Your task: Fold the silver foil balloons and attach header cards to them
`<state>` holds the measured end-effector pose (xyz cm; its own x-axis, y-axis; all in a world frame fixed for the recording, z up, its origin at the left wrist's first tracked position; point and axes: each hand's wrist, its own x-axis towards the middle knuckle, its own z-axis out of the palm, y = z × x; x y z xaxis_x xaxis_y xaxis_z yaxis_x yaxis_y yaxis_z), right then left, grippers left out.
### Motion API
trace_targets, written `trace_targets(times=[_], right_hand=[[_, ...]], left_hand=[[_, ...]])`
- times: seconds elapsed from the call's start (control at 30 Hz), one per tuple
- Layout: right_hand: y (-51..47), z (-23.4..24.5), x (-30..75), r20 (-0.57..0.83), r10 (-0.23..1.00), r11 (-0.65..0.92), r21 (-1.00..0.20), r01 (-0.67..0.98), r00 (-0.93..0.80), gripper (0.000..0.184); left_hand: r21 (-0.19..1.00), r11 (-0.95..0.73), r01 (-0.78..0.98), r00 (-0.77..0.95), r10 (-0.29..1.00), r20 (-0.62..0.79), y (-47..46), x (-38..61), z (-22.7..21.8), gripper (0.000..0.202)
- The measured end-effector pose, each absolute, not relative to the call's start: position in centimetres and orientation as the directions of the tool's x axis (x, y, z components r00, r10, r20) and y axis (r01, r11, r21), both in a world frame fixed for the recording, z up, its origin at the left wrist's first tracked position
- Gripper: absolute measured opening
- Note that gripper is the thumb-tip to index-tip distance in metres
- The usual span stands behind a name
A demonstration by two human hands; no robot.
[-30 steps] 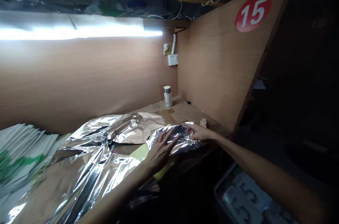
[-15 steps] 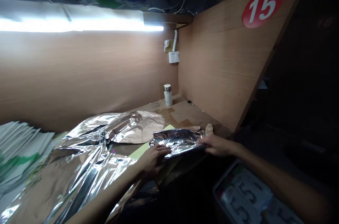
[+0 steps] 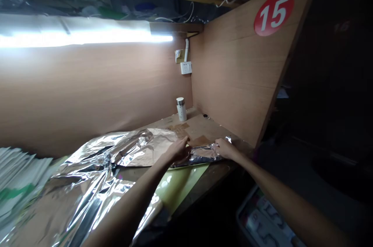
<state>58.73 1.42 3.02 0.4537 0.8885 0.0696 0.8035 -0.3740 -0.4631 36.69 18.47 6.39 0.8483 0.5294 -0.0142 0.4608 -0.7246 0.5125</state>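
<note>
A small silver foil bag lies flat near the right end of the wooden bench, partly over a yellow-green sheet. My left hand rests on the bag's left end, fingers stretched forward and flat. Gripping the bag's right edge is my right hand, its fingers curled around the foil. Crumpled silver foil sheets spread over the bench to the left of my arms.
A small white bottle with a metal cap stands in the back corner below a wall socket. Wooden partitions close the back and right; the right one bears a red "15" sticker. White-green bags are stacked far left. A crate sits below right.
The small foil bag has gone from held at the bench's front edge to lying flat farther back on the bench. Both hands moved forward with it; the left hand now lies flat.
</note>
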Motion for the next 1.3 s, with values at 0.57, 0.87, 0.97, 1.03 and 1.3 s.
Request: trace_targets(times=[0.57,0.87,0.97,1.03,1.3], right_hand=[[-4.7,7.0,49.6,0.119,0.933,0.155,-0.985,-0.08,0.339,0.041],[-5.0,6.8,44.3,0.088,0.984,0.122,-0.965,-0.232,0.154,0.024],[-5.0,7.1,43.0,0.232,0.96,0.257,-0.952,-0.166,0.156,0.016],[-4.9,7.5,42.2,0.335,0.932,0.349,-0.934,-0.084,0.14,0.019],[-4.2,7.2,37.7,0.129,0.946,0.183,-0.97,-0.161,0.297,0.045]], left_hand=[[0.998,0.036,-0.06,0.914,0.404,0.04,8.9,33.2,10.8,0.053],[0.994,0.076,-0.083,0.772,0.635,0.016,5.5,23.7,8.5,0.03],[0.979,0.113,-0.167,0.756,0.652,0.054,4.9,21.2,8.8,0.02],[0.965,0.162,-0.207,0.77,0.636,0.058,4.2,19.8,9.6,0.019],[0.974,-0.188,-0.126,0.619,0.752,0.225,-0.5,18.6,5.9,0.083]])
